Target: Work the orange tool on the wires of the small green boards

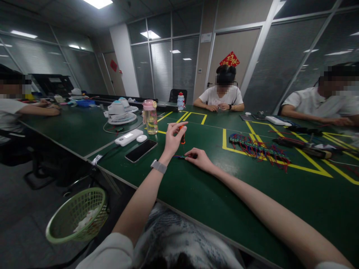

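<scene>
An orange-and-black screwdriver (183, 139) stands upright in the fingers of my left hand (173, 140), its thin shaft pointing down. Below its tip lies a small green circuit board (181, 157) with fine wires, on the green table (196, 194). My right hand (201, 160) pinches the right end of that board against the tabletop. Whether the screwdriver tip sits in a screw is too small to tell. A grey-banded watch (158, 166) is on my left wrist.
Left of my hands lie a black phone (141, 151), a white power bank (129, 138) and a round white case (141, 138). Behind stand a pink-lidded bottle (150, 117) and white fans (120, 114). Wired boards (258, 147) lie right. A green basket (53, 233) is below. Several people sit around.
</scene>
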The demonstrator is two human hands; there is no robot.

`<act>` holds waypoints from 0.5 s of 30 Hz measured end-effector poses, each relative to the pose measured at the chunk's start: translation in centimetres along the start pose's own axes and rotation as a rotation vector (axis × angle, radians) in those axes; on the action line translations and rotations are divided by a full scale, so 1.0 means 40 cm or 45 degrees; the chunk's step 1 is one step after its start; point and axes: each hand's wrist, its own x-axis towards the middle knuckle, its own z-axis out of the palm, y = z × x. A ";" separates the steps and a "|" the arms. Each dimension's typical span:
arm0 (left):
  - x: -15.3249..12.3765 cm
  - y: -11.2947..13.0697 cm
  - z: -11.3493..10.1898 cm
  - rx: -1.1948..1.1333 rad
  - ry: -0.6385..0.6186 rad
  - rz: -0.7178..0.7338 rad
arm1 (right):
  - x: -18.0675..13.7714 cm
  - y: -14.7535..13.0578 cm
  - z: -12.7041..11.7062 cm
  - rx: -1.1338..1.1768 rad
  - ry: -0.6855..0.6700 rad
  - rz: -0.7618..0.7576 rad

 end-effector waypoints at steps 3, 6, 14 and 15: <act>0.000 -0.002 0.005 -0.138 -0.080 -0.084 | 0.001 0.003 0.002 0.003 0.008 -0.001; -0.002 -0.003 0.010 -0.244 -0.120 -0.166 | 0.001 0.006 0.004 0.010 0.009 -0.003; -0.003 -0.002 0.006 -0.212 -0.098 -0.116 | 0.000 0.002 0.001 0.007 0.012 -0.012; -0.003 -0.003 0.008 -0.297 -0.136 -0.162 | 0.000 0.002 0.001 0.005 0.012 -0.012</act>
